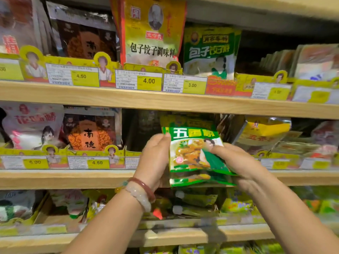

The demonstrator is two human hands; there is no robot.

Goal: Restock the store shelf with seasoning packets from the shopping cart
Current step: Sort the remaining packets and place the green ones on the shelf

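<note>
This is a shop aisle. Wooden shelves (165, 102) are stacked with seasoning packets (153, 30), and yellow price tags (149, 81) reading 4.50, 4.00 and 3.00 line the shelf's front edge just below them. Below that shelf, more packets, seemingly the same sort, look blurred.

Middle shelf (91, 178): dark open gap (135, 129) between the orange-and-black packets (89, 132) on the left and the yellow packets (264, 132) leaning on the right. Only free slot at this level.

Mouth of gap partly blocked: both hands hold a small stack of green packets (194, 153) right in front of it, left hand (156, 158) on its left edge, right hand (236, 162) on its right.

Overhead, the upper shelf board (165, 101) caps the gap. Along the front, yellow price-tag rail (88, 160) stands up as a low lip.

Upper shelf packed; dark space behind the low stacks far right (256, 50).
</note>
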